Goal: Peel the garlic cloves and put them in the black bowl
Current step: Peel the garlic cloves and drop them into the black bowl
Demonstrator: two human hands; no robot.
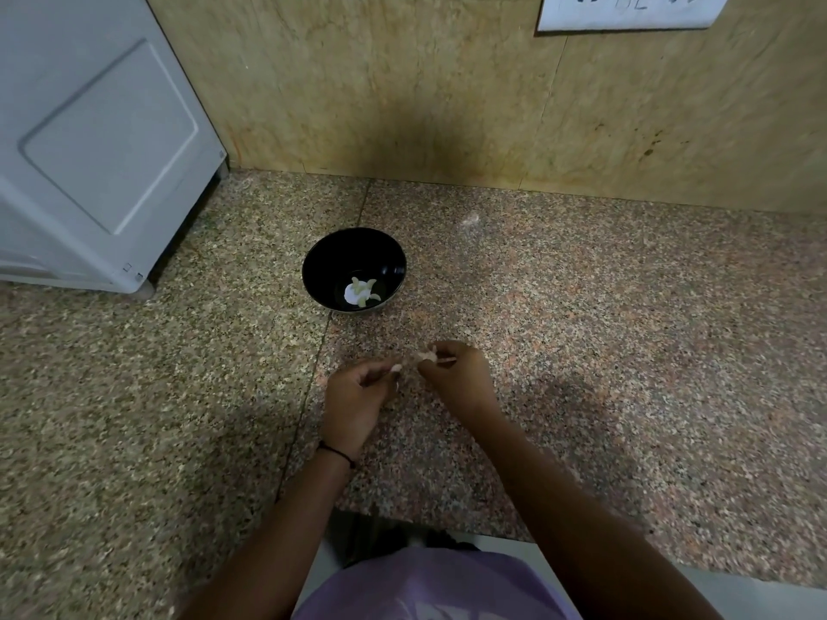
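While left hand (355,402) and right hand (456,378) jointly pinch a small pale garlic clove (424,354), the round black bowl (353,252) lies ahead, nearer the left.

Faint handwritten marks on white socket plate (626,15), too blurred to read

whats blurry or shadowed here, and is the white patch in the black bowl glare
Head view: the left hand, right hand and the small pale garlic clove they pinch are motion-blurred; head view: dark shadows sit on the beige stone wall and the speckled granite counter right of the hands; head view: the white patch in the black round bowl looks like glare, not certain.
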